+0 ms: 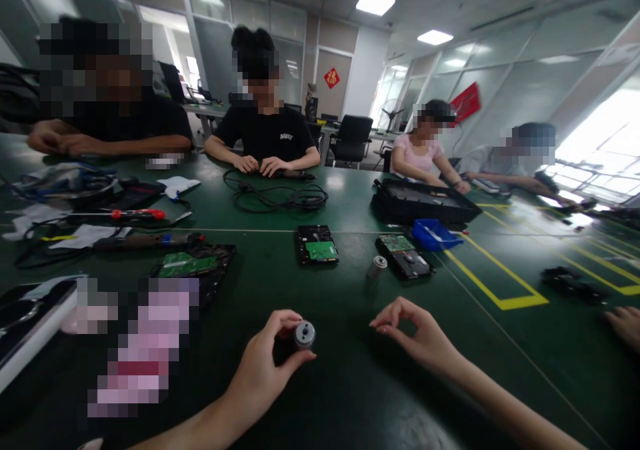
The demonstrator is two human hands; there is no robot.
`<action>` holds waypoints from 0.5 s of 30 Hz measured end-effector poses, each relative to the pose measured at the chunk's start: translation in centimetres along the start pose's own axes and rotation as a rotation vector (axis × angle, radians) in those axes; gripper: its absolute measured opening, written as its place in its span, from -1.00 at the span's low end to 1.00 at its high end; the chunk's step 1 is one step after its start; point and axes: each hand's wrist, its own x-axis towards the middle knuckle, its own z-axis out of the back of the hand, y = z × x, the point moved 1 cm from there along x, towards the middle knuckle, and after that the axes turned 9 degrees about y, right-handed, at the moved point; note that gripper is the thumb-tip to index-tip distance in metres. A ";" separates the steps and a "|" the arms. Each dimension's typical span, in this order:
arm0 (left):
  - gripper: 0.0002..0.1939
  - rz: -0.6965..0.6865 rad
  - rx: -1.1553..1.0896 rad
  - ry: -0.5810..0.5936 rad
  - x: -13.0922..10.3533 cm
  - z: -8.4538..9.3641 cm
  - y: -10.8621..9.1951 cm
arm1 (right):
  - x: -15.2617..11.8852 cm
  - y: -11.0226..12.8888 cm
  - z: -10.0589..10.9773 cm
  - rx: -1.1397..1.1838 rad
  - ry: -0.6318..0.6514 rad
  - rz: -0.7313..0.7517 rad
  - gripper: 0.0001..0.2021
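My left hand (pixel 273 353) grips a small motor-like metal cylinder (pixel 305 335) between thumb and fingers, just above the green table. Its round end, with a dark centre and small holes, faces me. To the right, my right hand (pixel 407 330) hovers with thumb and fingertips pinched together; whatever is between them, if anything, is too small to make out. Beyond that hand a similar metal cylinder (pixel 377 267) stands on the table. Behind lie a hard drive with a green board (pixel 319 245) and another hard drive (pixel 406 257), beside a blue plastic bin (pixel 435 235).
At left are a third hard drive (pixel 195 267), an electric screwdriver (pixel 150 241), a red-handled screwdriver (pixel 137 215) and a pixelated pink object (pixel 150 343). A black tray (pixel 425 202) and coiled cable (pixel 280 193) lie farther back. Several people sit across the table.
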 end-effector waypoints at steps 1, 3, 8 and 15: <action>-0.57 -0.002 0.001 0.001 0.0 0.0 0.0 | -0.9 -0.8 0.2 -0.011 -0.015 -0.025 -0.80; -0.57 -0.001 0.001 0.001 0.0 0.0 0.0 | -2.1 -2.2 0.2 -0.054 -0.029 -0.059 -0.79; -0.57 -0.007 0.008 -0.005 -0.1 0.0 0.1 | -2.6 -3.0 -0.4 -0.192 -0.030 -0.050 -0.84; -0.57 -0.012 0.000 0.008 0.0 0.2 -0.3 | -1.7 -2.1 -0.7 -0.202 -0.058 -0.021 -0.78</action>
